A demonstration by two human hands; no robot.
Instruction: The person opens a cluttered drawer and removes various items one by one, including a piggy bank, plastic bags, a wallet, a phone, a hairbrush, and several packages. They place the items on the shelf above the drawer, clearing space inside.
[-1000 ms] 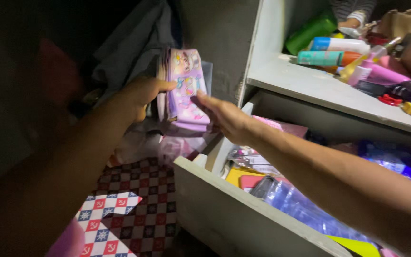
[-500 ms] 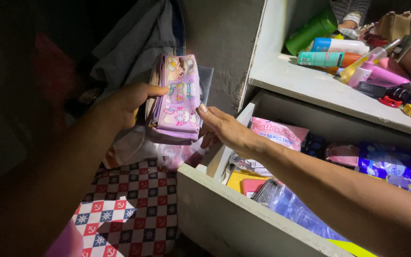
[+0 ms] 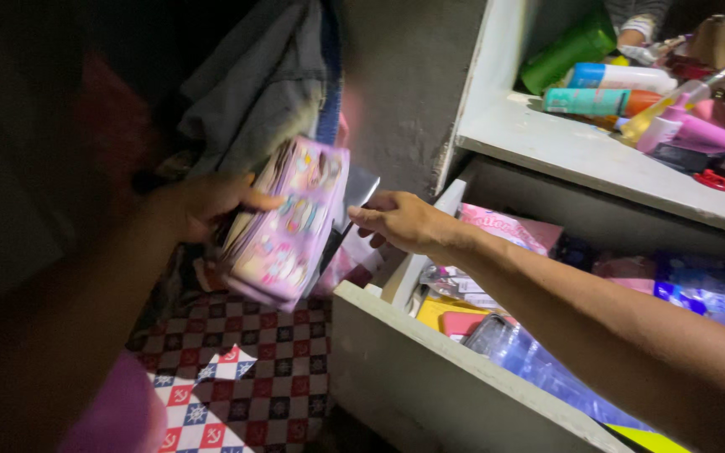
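My left hand (image 3: 199, 205) grips a purple cartoon-printed pouch (image 3: 285, 222) by its left edge, tilted and blurred, left of an open white drawer (image 3: 430, 369). My right hand (image 3: 400, 220) hovers just right of the pouch, above the drawer's near corner, fingers loosely curled and holding nothing. The two hands are a short gap apart.
The drawer holds a pink packet (image 3: 509, 228), a clear plastic bag (image 3: 530, 361), yellow and pink flat items and blue packets (image 3: 706, 294). A white shelf (image 3: 581, 151) above carries several bottles and tubes. Grey clothing (image 3: 266, 88) hangs behind; a checkered cloth (image 3: 241, 377) lies below.
The pouch has dropped lower and tilted in my left hand. My right hand has come off the pouch and drawn slightly right.
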